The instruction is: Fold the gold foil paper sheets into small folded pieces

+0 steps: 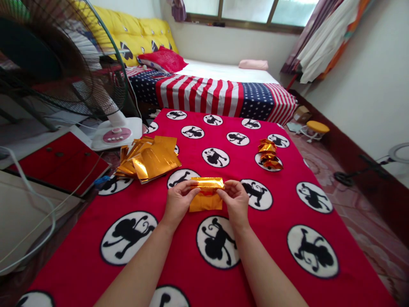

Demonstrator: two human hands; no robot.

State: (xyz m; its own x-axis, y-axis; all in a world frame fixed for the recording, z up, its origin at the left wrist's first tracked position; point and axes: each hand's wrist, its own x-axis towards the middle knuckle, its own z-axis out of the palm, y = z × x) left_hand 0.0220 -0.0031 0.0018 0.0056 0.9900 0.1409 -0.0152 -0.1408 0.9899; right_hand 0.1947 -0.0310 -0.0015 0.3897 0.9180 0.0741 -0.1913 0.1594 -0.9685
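Observation:
A sheet of gold foil paper [206, 200] lies between my hands on a red blanket [275, 238] printed with black monkeys in white circles. Its far edge is folded over toward me. My left hand [179, 201] pinches the left end of the fold, fingers closed on the paper. My right hand [234, 200] pinches the right end in the same way. A loose stack of flat gold sheets [150, 161] lies to the far left. A small pile of folded gold pieces [269, 154] sits to the far right.
A standing fan [60, 55] with a white base [116, 134] is at the left, next to a red box [60, 164] and white cables. A bed [217, 91] with a stars-and-stripes cover is beyond the blanket. A yellow stool [317, 127] stands on the tiled floor at right.

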